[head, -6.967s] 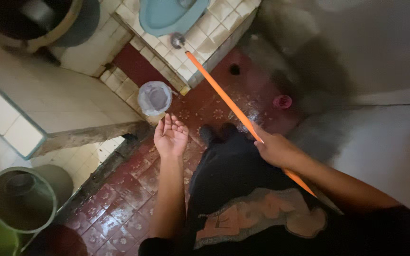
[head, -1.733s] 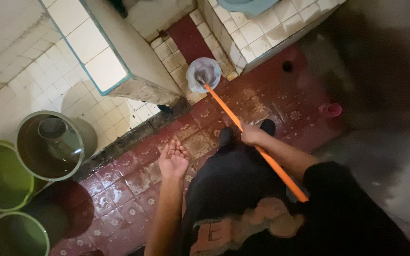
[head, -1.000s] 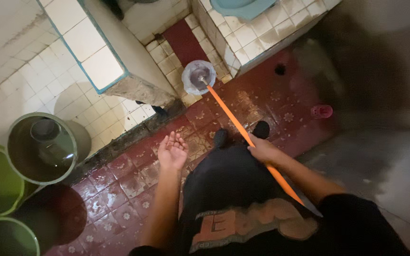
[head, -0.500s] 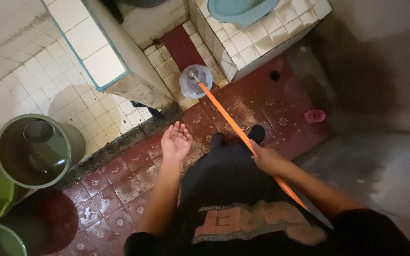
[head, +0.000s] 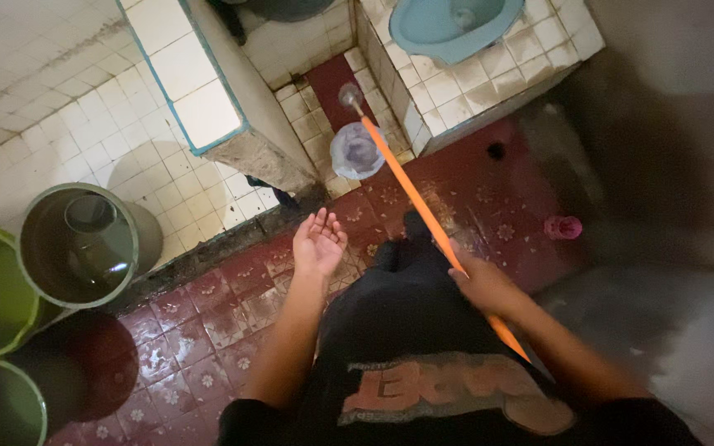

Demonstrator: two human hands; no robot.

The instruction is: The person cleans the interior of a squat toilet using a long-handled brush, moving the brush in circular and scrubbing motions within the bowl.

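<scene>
Orange pole point(head: 423, 206) gripped in my right hand point(head: 483, 285), its head point(head: 349, 95) on the red floor strip point(head: 328, 78) by the blue squat pan point(head: 448, 25). Left hand point(head: 317, 244) open, empty. Scrubbing step, I judge; next needs short pushes there.

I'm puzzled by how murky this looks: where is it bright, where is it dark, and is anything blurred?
Head view: the white tiled floor at upper left is brightest; the wall and lower right fall into deep shadow. The wet red floor tiles show small glints. The right hand on the orange pole looks smeared, while the empty left hand is fairly sharp. The buckets bend at the frame edge.
</scene>
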